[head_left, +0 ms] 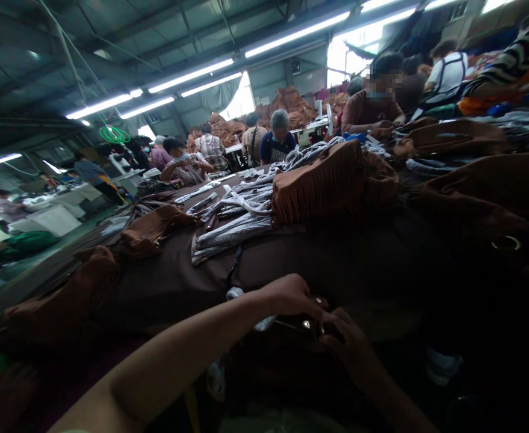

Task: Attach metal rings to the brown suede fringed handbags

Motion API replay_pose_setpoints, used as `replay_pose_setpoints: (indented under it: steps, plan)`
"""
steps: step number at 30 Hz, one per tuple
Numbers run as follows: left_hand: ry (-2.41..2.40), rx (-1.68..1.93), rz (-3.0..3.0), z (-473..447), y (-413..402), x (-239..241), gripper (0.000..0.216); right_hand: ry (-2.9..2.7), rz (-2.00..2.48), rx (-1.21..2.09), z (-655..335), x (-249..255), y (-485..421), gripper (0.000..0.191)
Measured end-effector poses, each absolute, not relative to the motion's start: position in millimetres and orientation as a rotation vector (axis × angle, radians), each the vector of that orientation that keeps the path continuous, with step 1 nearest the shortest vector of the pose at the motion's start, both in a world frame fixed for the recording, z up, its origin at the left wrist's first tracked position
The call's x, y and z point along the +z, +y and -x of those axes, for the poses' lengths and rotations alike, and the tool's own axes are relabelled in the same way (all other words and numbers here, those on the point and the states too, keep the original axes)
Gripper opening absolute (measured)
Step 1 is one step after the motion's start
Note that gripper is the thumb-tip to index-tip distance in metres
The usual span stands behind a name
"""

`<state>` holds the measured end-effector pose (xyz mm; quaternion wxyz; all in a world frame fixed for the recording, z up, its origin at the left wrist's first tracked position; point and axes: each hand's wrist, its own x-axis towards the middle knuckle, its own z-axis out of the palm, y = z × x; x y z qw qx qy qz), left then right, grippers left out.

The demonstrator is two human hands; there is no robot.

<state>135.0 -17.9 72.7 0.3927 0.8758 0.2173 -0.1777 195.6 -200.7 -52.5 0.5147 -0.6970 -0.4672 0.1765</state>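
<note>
My left hand (291, 296) and my right hand (348, 344) meet low in the middle of the head view, both with fingers curled round a dark brown bag piece (291, 343) that carries small metal fittings (307, 324). The piece is dim and its outline is hard to make out. Both hands rest at the near edge of a long table covered in dark brown cloth (336, 258).
A brown fringed bag (331, 180) lies mid-table beside several plastic-wrapped straps (237, 216). More brown bags (153, 228) sit at left and a heap (485, 192) at right. Several seated workers (277, 138) line the far end. An aisle (47, 252) runs along the left.
</note>
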Motion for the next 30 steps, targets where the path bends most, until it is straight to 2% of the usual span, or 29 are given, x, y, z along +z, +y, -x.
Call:
replay_pose_setpoints:
  steps: [7, 12, 17, 25, 30]
  plan:
    - [0.781, -0.315, -1.933, -120.2, -30.7, 22.0, 0.018, -1.167, 1.748, 0.23, -189.0, -60.1, -190.4, 0.027]
    - [0.846, -0.274, -1.851, -115.6, -30.0, 26.5, 0.015, -1.314, 1.578, 0.25, -197.3, -67.2, -181.5, 0.029]
    - [0.844, -0.296, -1.747, -111.5, -24.0, 36.6, 0.014, -1.214, 1.465, 0.278, -192.3, -74.5, -174.4, 0.027]
    - [0.83, -0.333, -1.649, -96.3, -6.4, 39.9, 0.023, -1.259, 1.529, 0.191, -177.5, -54.3, -165.6, 0.022]
    - [0.715, -0.28, -1.552, -81.6, 5.7, 40.6, 0.045, -1.37, 1.617, 0.013, -173.9, -48.4, -158.8, 0.022]
